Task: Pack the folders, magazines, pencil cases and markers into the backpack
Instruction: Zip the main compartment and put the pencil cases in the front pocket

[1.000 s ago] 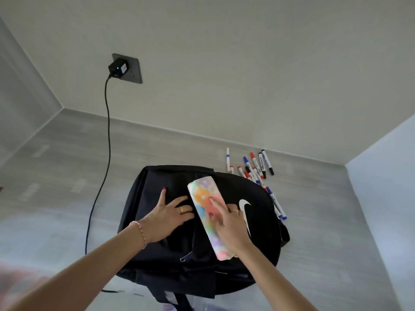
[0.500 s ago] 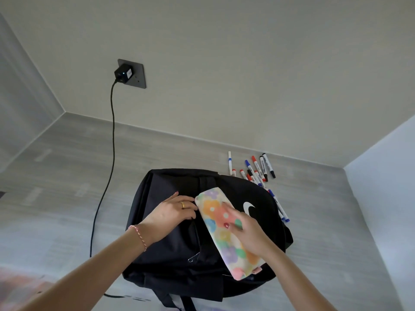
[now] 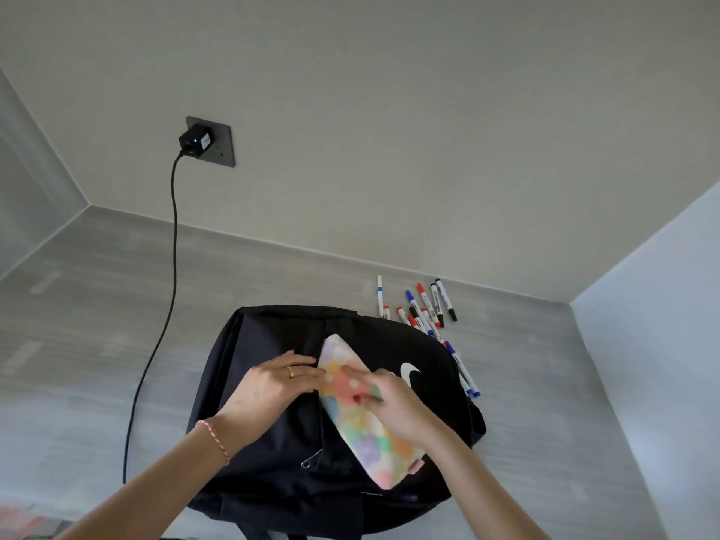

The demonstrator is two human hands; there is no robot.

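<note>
A: Fig. shows what, centre?

B: Black backpack lying flat on grey floor, white logo on its front, R side. Silver zip pull visible nr the lower middle.

A: Pencil case?

B: Pastel flower-print pencil case, long and narrow, lying diagonally across the bag's top face, upper end toward the wall, lower end w/ a pink tab toward the viewer. Its L edge sits along a dark seam/opening in the bag; can't tell if any part is actually inside.

A: Hands?

B: Left hand: fingers curled, tips at the case's L edge and the bag fabric there. Looks like a grip on the fabric at the opening, but contact pt is hidden. Ring on one finger; pink-and-white bracelet at wrist. Right hand: lies over the case's middle, fingers bent round it, holding it, thumb on the printed face.

A: Markers?

B: Markers, loose cluster on the floor just beyond the bag's upper R corner, nr the wall; blue, red, black caps. A couple trail down along the bag's R side, touching or nearly so.

A: Background?

B: Black charger plugged into a dark wall socket; its cable runs down the wall and across the floor, L of the bag.
</note>
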